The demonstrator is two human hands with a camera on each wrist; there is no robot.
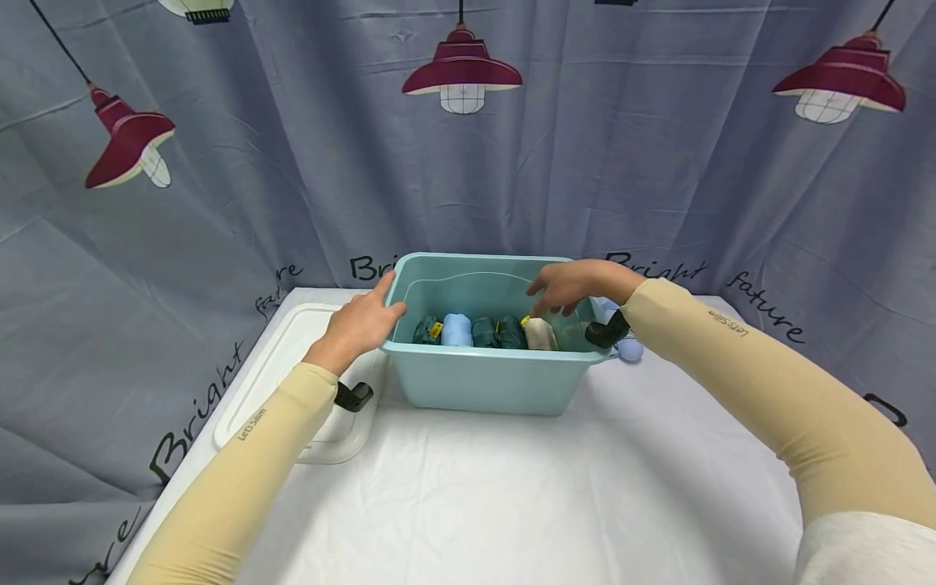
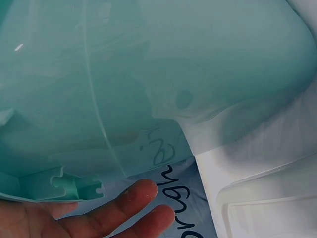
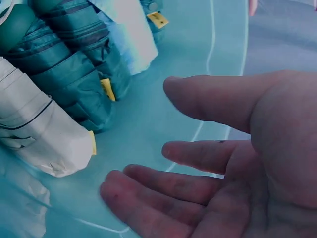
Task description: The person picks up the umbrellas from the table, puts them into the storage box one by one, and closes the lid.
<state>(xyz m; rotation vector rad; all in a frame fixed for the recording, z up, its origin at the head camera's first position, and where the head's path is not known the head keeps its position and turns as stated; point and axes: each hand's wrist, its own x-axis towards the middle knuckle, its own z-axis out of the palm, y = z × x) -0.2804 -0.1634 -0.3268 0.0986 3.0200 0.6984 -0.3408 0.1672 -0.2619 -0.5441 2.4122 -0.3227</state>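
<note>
Over the teal bin [image 1: 483,382], the right hand [image 1: 574,286] hovers open and empty just above the cream roll [image 1: 539,333] lying beneath its fingers; left hand [image 1: 360,322] rests flat-fingered against the bin's left rim

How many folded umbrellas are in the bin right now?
5 visible, in a row along the bin's near wall: dark green, light blue, two dark green, cream rightmost. Others may be hidden.
</note>
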